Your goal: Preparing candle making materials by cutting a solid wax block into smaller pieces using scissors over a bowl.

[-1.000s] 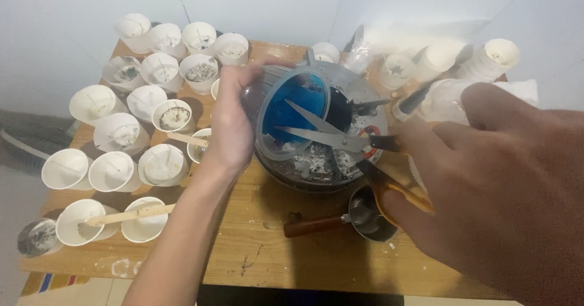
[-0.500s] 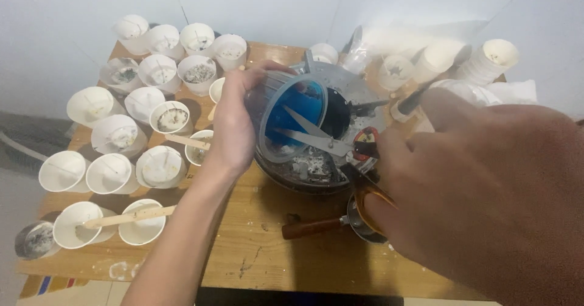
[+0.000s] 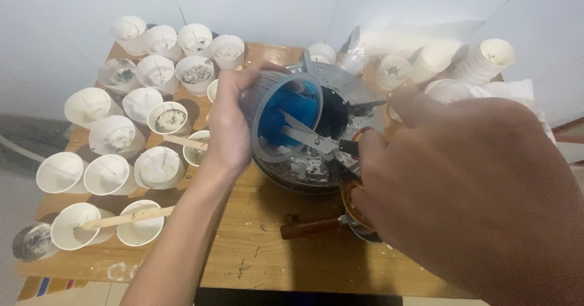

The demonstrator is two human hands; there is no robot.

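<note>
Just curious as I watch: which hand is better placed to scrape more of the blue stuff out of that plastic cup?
Probably the right hand: it grips the scissors, whose blades already reach into the plastic cup. The left hand is wrapped around that cup, tilting it over the metal bowl.

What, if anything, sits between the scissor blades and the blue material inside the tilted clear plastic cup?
Nothing visible. The left hand tilts the clear plastic cup over the dark round pot, and the metal scissors, held by the right hand, already reach through its open mouth to the blue material.

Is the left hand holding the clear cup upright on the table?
No. The left hand holds the clear cup tipped on its side above the metal bowl, its mouth facing the scissors.
</note>
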